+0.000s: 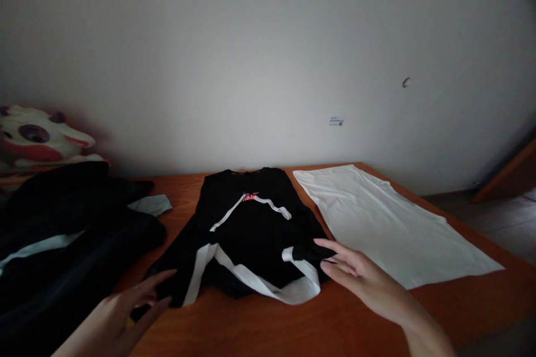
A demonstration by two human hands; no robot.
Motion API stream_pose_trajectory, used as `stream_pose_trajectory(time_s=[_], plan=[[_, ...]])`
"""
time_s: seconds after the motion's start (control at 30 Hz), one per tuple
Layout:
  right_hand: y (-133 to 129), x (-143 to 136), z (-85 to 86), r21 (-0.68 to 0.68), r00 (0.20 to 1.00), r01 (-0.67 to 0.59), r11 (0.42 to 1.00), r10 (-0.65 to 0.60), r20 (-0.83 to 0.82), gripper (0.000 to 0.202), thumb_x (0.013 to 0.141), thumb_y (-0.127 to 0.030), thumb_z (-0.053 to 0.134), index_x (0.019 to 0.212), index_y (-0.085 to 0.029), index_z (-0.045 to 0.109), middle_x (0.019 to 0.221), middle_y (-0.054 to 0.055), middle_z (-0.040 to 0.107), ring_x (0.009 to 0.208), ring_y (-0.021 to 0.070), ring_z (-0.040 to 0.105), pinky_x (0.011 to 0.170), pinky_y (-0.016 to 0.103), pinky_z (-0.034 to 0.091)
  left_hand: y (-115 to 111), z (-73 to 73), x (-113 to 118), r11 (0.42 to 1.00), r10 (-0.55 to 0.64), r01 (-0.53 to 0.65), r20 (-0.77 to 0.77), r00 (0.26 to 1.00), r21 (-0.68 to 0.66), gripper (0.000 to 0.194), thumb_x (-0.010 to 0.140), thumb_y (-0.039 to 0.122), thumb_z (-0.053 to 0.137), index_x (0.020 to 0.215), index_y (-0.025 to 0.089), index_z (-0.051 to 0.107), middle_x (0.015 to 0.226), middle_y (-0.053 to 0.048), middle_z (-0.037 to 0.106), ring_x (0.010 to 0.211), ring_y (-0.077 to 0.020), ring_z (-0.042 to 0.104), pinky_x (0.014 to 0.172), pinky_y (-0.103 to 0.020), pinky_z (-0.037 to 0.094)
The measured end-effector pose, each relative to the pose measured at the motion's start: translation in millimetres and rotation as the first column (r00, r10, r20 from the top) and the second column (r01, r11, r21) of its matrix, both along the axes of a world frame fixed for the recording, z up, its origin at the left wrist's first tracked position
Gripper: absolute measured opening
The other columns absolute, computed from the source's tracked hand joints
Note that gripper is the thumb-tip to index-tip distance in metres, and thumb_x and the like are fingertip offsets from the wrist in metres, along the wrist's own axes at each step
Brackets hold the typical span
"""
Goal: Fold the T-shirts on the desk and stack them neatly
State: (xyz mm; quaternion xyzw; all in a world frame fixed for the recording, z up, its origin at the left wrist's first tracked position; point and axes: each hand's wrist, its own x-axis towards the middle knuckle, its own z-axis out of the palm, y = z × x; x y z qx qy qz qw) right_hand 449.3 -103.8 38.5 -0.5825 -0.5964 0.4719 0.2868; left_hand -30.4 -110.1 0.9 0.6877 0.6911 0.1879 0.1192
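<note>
Fingers [159,278] slightly parted, any grip impossible to make out, left hand [115,315] at eight o'clock and right hand [362,270] at four flank, on a wooden surface [209,334], a black top [255,242] whose white bands [288,293] could twist if tugged unevenly.

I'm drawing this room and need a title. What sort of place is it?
Probably a home, maybe a bedroom: there's a plush toy at the left, and a black shirt and white cloth lie spread on a wooden surface.
</note>
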Motion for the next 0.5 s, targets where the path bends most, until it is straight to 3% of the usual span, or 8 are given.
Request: stream_pose_trajectory(time_s=[0.1, 0.2, 0.27, 0.4, 0.5], plan=[[-5, -8, -6.0, -0.009, 0.978, -0.071, 0.997, 0.071, 0.194, 0.103, 0.078, -0.048, 0.076, 0.162, -0.027, 0.021, 0.155, 0.015, 0.048, 0.139, 0.0327, 0.05, 0.115, 0.049, 0.038, -1, 5.2, 18, 0.999, -0.033, 0.039, -0.147, 0.989, 0.037, 0.066, 0.071, 0.07, 0.063, 0.122, 0.03, 0.074, 0.108, -0.009, 0.078, 0.102, -0.0325, 0.072, 0.092, -0.043, 0.058], [-2, -20, -14.2, -0.032, 0.906, -0.142, 0.989, 0.143, 0.397, 0.117, 0.062, -0.032, 0.088, 0.161, -0.023, 0.026, 0.162, 0.016, 0.037, 0.15, 0.0376, 0.031, 0.12, 0.052, 0.028, 1, 21.4, 30, 0.99, 0.049, -0.005, -0.318, 0.947, 0.138, 0.061, 0.069, 0.061, 0.068, 0.119, 0.027, 0.076, 0.139, -0.015, 0.065, 0.129, -0.0457, 0.056, 0.103, -0.061, 0.048], [3, -27, -20.5, 0.023, 0.86, -0.159, 0.987, 0.127, 0.493, 0.098, 0.068, -0.026, 0.082, 0.156, -0.022, 0.039, 0.156, 0.016, 0.046, 0.147, 0.0378, 0.036, 0.119, 0.052, 0.031, 4, 27.3, 33, 0.995, 0.019, 0.014, -0.332, 0.943, 0.096, 0.054, 0.074, 0.049, 0.063, 0.121, 0.024, 0.075, 0.144, -0.016, 0.061, 0.132, -0.0455, 0.055, 0.104, -0.062, 0.048], [15, -35, -27.3, 0.3, 0.811, -0.173, 0.938, -0.037, 0.584, 0.048, 0.084, -0.008, 0.055, 0.129, -0.024, 0.064, 0.124, 0.011, 0.067, 0.119, 0.028, 0.063, 0.102, 0.04, 0.047, 11, 20.6, 28, 0.991, -0.12, 0.13, -0.252, 0.96, 0.022, 0.052, 0.075, 0.027, 0.05, 0.122, 0.021, 0.072, 0.127, -0.011, 0.074, 0.117, -0.0303, 0.07, 0.104, -0.044, 0.054], [18, -36, -23.4, 0.349, 0.783, -0.193, 0.917, -0.07, 0.618, 0.022, 0.095, -0.019, 0.049, 0.104, -0.021, 0.069, 0.104, 0.01, 0.071, 0.099, 0.0261, 0.068, 0.086, 0.036, 0.05, 11, 12.1, 18, 0.989, -0.132, 0.142, -0.208, 0.969, 0.033, 0.05, 0.075, 0.025, 0.049, 0.118, 0.025, 0.074, 0.123, -0.006, 0.076, 0.113, -0.0273, 0.072, 0.102, -0.037, 0.055]])
